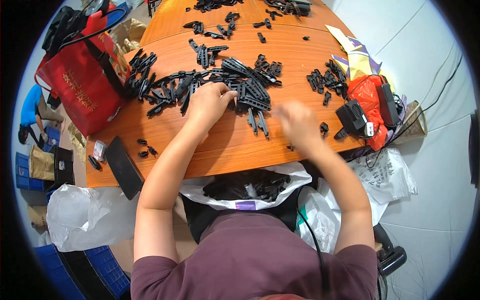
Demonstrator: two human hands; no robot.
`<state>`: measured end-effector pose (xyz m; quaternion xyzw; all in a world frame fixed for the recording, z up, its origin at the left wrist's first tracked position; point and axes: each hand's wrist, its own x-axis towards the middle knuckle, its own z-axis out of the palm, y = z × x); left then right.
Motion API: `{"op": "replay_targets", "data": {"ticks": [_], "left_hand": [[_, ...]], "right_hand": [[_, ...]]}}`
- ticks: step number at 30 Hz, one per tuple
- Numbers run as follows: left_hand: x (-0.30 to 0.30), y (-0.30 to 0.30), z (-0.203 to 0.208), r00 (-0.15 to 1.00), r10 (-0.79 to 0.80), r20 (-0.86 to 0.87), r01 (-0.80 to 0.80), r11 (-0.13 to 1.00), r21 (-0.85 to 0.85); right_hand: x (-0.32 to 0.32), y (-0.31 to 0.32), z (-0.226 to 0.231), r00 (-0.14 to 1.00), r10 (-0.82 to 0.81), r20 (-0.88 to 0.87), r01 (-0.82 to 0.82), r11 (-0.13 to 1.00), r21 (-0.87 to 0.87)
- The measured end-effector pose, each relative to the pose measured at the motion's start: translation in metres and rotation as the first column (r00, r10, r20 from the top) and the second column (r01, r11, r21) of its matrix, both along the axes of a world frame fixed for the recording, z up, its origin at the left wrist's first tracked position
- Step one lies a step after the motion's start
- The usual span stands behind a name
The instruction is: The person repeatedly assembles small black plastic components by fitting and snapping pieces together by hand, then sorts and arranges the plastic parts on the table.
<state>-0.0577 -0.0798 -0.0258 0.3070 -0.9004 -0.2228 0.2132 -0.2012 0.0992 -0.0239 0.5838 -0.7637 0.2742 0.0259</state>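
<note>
My left hand [207,104] is at the near edge of a heap of black plastic strips [247,80], its thumb and fingers drawn together. Whatever it pinches is hidden, though dark parts show right beside the thumb. My right hand [300,125] is smeared by motion over the table, to the right of the heap; its fingers are unclear. Between the hands, two narrow black pieces [257,122] lie side by side, pointing toward me. More slotted black parts [145,75] spread leftward from the heap.
On the wooden table [225,145], small black clips [327,80] lie right, near power adapters [352,117] and a red plastic bag [367,92]. A dark phone-like slab [123,167] overhangs the left edge beside a red shopping bag [85,82]. An open white sack [220,202] holds black parts by my lap.
</note>
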Motion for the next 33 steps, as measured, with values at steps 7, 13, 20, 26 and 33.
{"op": "replay_targets", "data": {"ticks": [7, 13, 20, 26, 33], "left_hand": [[0.002, -0.002, 0.004, 0.985, 0.104, 0.135, -0.12, 0.986, 0.117], [0.021, 0.004, 0.008, 0.846, 0.201, -0.493, 0.314, 0.56, 0.767], [0.023, 0.039, 0.019, 0.625, 0.198, -0.755, 0.598, 0.5, 0.626], [0.036, 0.058, 0.033, 0.499, -0.141, -0.855, 0.689, 0.664, 0.293], [0.048, 0.072, 0.039, 0.471, -0.174, -0.865, 0.678, 0.698, 0.229]], "right_hand": [[-0.066, -0.064, -0.001, 0.973, -0.221, -0.065, 0.23, 0.926, 0.299], [-0.049, -0.037, 0.005, 0.886, -0.226, -0.404, 0.309, 0.939, 0.154], [0.043, -0.009, 0.049, 0.579, 0.205, 0.789, 0.021, 0.964, -0.266], [0.068, -0.006, 0.044, 0.779, 0.4, 0.483, -0.085, 0.831, -0.55], [0.074, -0.001, 0.044, 0.896, 0.372, 0.242, -0.156, 0.775, -0.612]]}}
